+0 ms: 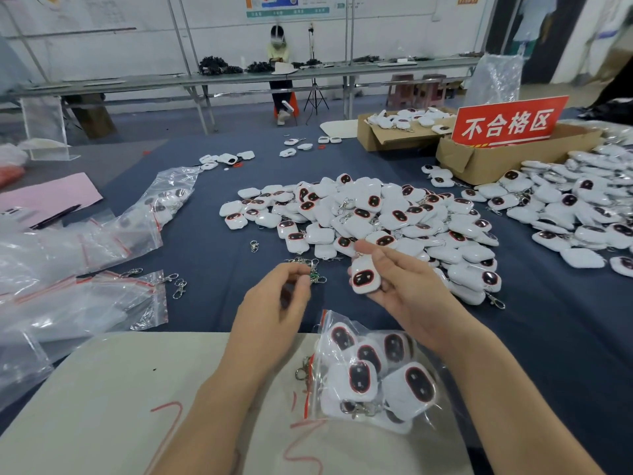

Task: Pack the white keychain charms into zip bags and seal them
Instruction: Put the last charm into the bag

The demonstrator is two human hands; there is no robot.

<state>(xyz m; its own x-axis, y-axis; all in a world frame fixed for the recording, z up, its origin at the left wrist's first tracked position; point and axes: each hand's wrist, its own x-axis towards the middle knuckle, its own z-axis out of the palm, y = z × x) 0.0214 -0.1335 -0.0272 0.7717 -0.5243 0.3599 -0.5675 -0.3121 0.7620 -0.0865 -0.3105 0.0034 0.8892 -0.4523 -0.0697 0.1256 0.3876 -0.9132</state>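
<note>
Bench (205, 241) draped in dark blue cloth fills the view. At twelve o'clock from the hands lies a broad heap of white plastic keychain charms (376, 214), each with a dark oval face ringed in red. At nine o'clock sits a pile of empty clear zip bags (85, 303) with red seal strips. At six o'clock, on a cream sheet (120, 389), lies a partly filled clear zip bag (327, 320); a key ring (302, 371) pokes from its mouth, so it looks unsealed. The right hand (404, 279) holds a single white charm (365, 277) face up, resting on its fingers (387, 265) with the thumb at its top edge. The left hand (274, 303) is curled, fingertips (302, 276) drawn together at a small metal clasp (317, 276); blur hides whether they pinch it.

The step appears to be adding this charm to the bag. Done well, clasp and charm slide fully past the red strip, no metal straddles the mouth, and the seal is pressed from one end to the other.

A red sign (508, 123) at two o'clock, standing in a brown cardboard box (486, 162), reads 不合格区 in white. Red hand-drawn strokes on the cream sheet spell nothing legible. Wall posters (287, 5) at twelve o'clock are too blurred to read.
</note>
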